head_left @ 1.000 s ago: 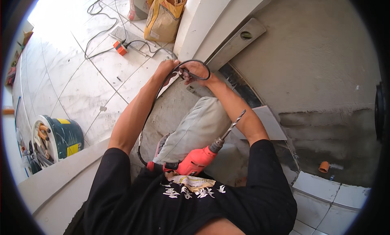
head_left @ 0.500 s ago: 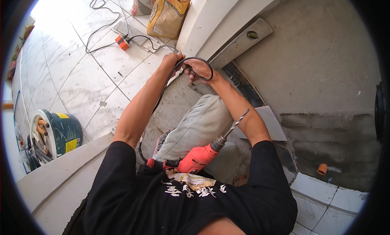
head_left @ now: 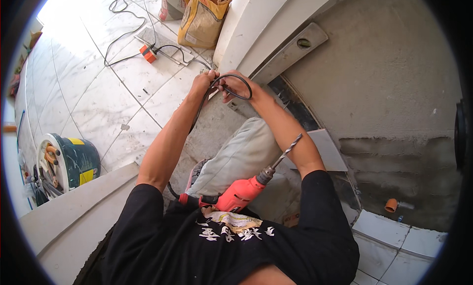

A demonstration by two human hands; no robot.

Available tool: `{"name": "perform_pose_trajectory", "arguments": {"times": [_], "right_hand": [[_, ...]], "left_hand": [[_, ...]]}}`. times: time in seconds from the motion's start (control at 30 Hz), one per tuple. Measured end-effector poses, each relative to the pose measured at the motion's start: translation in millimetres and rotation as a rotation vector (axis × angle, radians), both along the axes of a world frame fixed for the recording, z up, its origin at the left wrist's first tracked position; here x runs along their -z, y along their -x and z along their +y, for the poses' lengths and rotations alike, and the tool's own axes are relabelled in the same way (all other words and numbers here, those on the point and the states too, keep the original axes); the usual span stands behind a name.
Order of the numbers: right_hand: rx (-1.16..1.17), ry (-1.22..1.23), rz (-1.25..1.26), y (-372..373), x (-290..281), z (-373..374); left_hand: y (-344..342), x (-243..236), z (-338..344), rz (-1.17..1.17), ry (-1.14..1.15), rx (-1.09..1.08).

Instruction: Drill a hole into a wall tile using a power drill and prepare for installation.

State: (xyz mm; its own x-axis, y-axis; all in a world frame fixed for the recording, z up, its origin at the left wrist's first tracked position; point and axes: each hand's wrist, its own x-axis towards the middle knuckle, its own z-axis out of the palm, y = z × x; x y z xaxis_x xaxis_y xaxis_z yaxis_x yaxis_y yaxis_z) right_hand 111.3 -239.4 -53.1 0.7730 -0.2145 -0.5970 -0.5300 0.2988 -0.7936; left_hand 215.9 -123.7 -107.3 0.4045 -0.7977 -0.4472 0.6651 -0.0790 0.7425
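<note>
Both arms reach forward to a black power cord [head_left: 199,112], which curls in a loop over my right wrist. My left hand [head_left: 203,81] is closed on the cord. Close beside it, my right hand [head_left: 231,86] has its fingers curled around the cord too; exactly how they grip is partly hidden. A red power drill [head_left: 240,194] with a long spiral bit [head_left: 288,151] rests across my lap, its bit pointing to the upper right. The cord drops from my hands toward the drill's handle side. Beyond my left hand the cord runs to an orange socket block [head_left: 148,53] on the floor.
A dark green bucket [head_left: 81,159] with tools stands at left on the tiles. A yellow bag [head_left: 204,20] sits against the white door frame [head_left: 246,24]. A metal spirit level [head_left: 290,53] leans by the cement wall [head_left: 389,73]. An orange pipe end [head_left: 391,205] sticks out at lower right.
Both hands have shifted slightly left and down with the cord, and the loop at my right wrist has moved along. The drill stays on my lap.
</note>
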Motion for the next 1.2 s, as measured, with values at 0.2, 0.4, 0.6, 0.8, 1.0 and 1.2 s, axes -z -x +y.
{"name": "perform_pose_trajectory", "arguments": {"times": [0.2, 0.4, 0.6, 0.8, 1.0, 1.2], "right_hand": [[0.052, -0.183, 0.15, 35.0, -23.6, -4.5], [1.064, 0.089, -0.483, 301.3, -60.5, 108.5], [1.183, 0.435, 0.066, 352.8, -60.5, 167.5], [0.246, 1.016, -0.339, 198.1, -239.5, 73.1], [-0.316, 1.323, -0.326, -36.0, -121.1, -11.3], [-0.381, 0.298, 0.039, -77.4, -95.2, -19.1]], "left_hand": [[-15.3, 62.9, -41.3, -0.132, -0.074, -0.096], [-134.4, 53.2, 3.7, -0.065, 0.398, -0.239], [-68.1, -7.6, -13.6, -0.159, 0.062, -0.262], [-68.1, -32.2, 15.9, -0.275, 0.084, -0.17], [-60.2, -50.1, 4.2, -0.138, 0.305, -0.188], [-76.7, -48.4, 16.3, -0.142, 0.353, -0.182]]}}
